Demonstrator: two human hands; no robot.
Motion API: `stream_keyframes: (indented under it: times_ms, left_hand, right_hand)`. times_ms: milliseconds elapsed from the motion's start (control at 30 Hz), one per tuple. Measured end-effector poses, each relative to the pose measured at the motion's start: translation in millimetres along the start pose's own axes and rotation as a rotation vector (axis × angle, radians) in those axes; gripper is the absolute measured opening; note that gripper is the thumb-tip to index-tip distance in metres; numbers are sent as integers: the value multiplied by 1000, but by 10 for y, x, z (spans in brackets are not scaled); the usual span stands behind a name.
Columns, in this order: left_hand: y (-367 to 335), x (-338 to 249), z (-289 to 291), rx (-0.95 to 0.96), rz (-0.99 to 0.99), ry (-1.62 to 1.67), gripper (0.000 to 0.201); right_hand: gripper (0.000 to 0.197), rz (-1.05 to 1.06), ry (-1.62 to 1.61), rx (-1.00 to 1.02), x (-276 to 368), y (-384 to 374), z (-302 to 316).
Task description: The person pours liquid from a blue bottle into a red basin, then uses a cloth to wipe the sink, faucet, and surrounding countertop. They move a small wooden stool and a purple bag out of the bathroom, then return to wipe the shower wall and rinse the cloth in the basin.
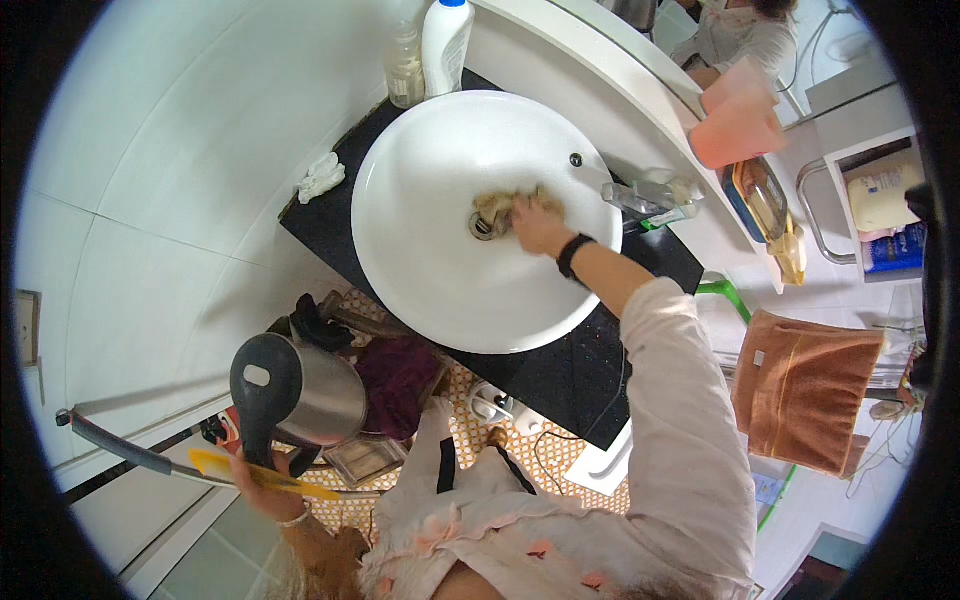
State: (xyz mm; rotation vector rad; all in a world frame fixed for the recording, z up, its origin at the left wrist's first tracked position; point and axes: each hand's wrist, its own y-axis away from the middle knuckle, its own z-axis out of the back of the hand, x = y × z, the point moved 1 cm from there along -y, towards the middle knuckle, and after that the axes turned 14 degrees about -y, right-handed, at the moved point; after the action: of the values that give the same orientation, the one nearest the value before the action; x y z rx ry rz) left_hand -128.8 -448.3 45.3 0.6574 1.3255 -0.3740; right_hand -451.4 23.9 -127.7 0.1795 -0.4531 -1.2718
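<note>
My right hand (540, 227), with a black band at the wrist, presses a tan, fibrous scrubber (497, 207) against the bottom of the white wash basin (400, 290). Motion smears the fingers and scrubber somewhat. Right beside them is the drain (482, 226), partly covered. At the lower left, my left hand (268, 492) is closed round the black handle of a steel electric kettle (325, 395), held outside the basin, left of the counter. A yellow flat strip (300, 487) crosses at that hand; I cannot tell whether it is held too.
The basin sits on a black counter (520, 385). Bottles (445, 50) stand behind it, with a crumpled white tissue (322, 178) at left. A clear bottle (655, 197) lies by the right rim. Further right are a pink cup (735, 130) and brown towel (805, 390). A grey-gripped pole (125, 445) extends left.
</note>
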Motion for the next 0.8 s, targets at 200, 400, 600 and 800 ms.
stream_keyframes:
  times_ms: [200, 400, 600, 800]
  left_hand:
    - [-82, -17, 1, 186, -38, 74, 39]
    - [-35, -61, -171, 77, -93, -51, 39]
    - [17, -193, -335, 275, -96, 1, 37]
    - [32, -117, -447, -122, -736, -425, 38]
  right_hand:
    - [29, 315, -235, 513, 481, 856, 81]
    - [27, 280, -22, -321, 205, 1225, 1158]
    - [12, -52, 446, -562, -511, 1161, 1547]
    - [8, -128, 298, -683, -759, 1054, 1459]
